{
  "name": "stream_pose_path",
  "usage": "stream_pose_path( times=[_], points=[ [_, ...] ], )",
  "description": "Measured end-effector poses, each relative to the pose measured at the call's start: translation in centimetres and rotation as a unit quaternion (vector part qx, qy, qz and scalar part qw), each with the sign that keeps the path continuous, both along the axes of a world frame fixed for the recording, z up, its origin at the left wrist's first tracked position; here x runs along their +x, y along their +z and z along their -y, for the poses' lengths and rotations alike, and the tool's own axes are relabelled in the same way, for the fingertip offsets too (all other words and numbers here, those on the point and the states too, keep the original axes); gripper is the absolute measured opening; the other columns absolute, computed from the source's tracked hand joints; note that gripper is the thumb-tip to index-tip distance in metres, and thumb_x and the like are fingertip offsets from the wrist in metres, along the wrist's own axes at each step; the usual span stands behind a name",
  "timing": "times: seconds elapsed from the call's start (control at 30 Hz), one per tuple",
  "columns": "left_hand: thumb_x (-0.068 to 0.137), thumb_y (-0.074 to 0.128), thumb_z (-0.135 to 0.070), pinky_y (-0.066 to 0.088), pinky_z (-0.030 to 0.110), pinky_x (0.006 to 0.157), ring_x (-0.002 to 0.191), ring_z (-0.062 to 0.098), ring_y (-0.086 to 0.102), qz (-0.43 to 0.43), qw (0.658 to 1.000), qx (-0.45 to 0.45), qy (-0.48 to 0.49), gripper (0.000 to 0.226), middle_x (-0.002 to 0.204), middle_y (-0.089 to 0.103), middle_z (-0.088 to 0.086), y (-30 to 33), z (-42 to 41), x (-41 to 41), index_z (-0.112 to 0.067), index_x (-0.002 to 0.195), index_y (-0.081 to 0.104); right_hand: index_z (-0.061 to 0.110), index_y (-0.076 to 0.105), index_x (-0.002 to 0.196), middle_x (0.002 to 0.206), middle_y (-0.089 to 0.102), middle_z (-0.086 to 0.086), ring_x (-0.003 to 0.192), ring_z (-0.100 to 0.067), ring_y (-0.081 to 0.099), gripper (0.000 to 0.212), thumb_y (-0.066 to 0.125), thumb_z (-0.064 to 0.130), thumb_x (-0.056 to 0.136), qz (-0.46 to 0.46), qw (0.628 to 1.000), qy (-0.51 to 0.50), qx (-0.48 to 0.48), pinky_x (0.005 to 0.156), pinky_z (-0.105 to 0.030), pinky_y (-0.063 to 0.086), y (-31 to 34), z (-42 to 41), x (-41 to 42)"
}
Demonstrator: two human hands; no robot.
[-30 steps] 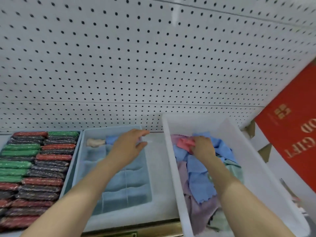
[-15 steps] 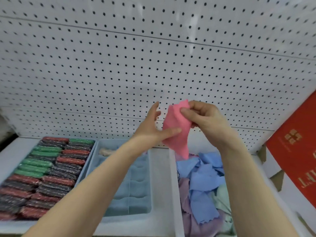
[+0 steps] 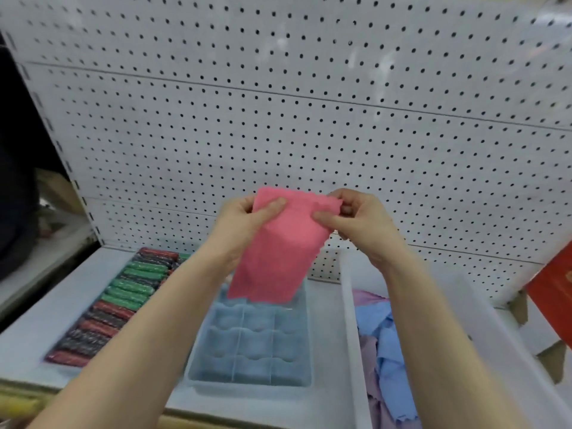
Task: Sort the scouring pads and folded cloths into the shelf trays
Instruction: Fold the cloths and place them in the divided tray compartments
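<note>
In the middle of the frame a pink cloth (image 3: 280, 246) hung in the air between the two hands, raised in front of the white pegboard (image 3: 309, 119) that filled the upper half of the picture. The left hand (image 3: 244, 218) pinched the cloth's upper left corner, thumb laid across the front of the fabric and the other fingers hidden behind it. The right hand (image 3: 356, 218) pinched the upper right corner in the same way, its thumb pressed on the front and its curled fingers bunched at the scalloped top edge. The cloth drooped from that top edge and narrowed toward its lower hem, which hung above the far end of a pale blue divided tray (image 3: 250, 345) at lower centre; whether hem and tray touched could not be told. To the left of that tray, in the lower left of the frame, rows of green, red and dark scouring pads (image 3: 120, 298) lay packed side by side in a shallow tray. At the lower right stood a white translucent bin (image 3: 349, 320) with a loose heap of blue and lilac cloths (image 3: 387, 351) inside it, partly hidden by the right forearm. A red box (image 3: 554, 292) showed at the right edge of the frame, just beside the bin.
</note>
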State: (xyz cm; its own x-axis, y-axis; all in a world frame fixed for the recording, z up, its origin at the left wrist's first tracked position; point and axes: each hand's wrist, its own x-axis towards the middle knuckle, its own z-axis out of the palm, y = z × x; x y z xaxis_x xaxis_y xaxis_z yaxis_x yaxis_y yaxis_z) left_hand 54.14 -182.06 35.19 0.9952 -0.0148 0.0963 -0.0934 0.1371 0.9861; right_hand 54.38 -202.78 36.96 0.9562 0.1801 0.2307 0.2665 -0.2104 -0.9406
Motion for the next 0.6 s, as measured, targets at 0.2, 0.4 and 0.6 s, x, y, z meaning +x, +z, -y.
stream_pose_path(
  times=[0.2,0.4,0.6],
  points=[
    [0.075,0.079,-0.024,0.057,0.023,0.074,0.085,0.007,0.070,0.074,0.996,0.053,-0.008,0.012,0.090,0.077,-0.005,-0.1,-4.1,-0.7,-0.031,0.085,0.079,0.017,0.070,0.077,0.068,0.064,0.003,0.056,-0.009,0.049,0.013,0.079,0.025,0.081,-0.003,0.999,0.039,-0.003,0.047,-0.019,0.039,1.4,-1.2,-0.2],
    [0.087,0.071,-0.025,0.057,0.043,0.087,0.086,0.011,0.070,0.081,0.984,0.077,0.136,0.011,0.091,0.076,-0.007,-0.7,-3.1,0.4,-0.034,0.086,0.077,0.018,0.060,0.072,0.059,0.060,-0.004,0.061,-0.021,0.063,0.015,0.074,0.022,0.078,0.067,0.973,-0.168,-0.144,0.060,-0.035,0.052,1.0,-5.0,1.6],
    [0.092,0.063,-0.030,0.058,0.050,0.085,0.092,0.034,0.071,0.116,0.984,0.075,0.113,0.015,0.087,0.077,0.008,-0.2,-1.0,0.0,-0.031,0.089,0.078,0.015,0.068,0.072,0.064,0.071,-0.004,0.062,-0.018,0.071,0.020,0.066,0.029,0.087,0.083,0.988,-0.118,-0.048,0.054,-0.033,0.055,0.8,-8.4,0.7]
  ],
)
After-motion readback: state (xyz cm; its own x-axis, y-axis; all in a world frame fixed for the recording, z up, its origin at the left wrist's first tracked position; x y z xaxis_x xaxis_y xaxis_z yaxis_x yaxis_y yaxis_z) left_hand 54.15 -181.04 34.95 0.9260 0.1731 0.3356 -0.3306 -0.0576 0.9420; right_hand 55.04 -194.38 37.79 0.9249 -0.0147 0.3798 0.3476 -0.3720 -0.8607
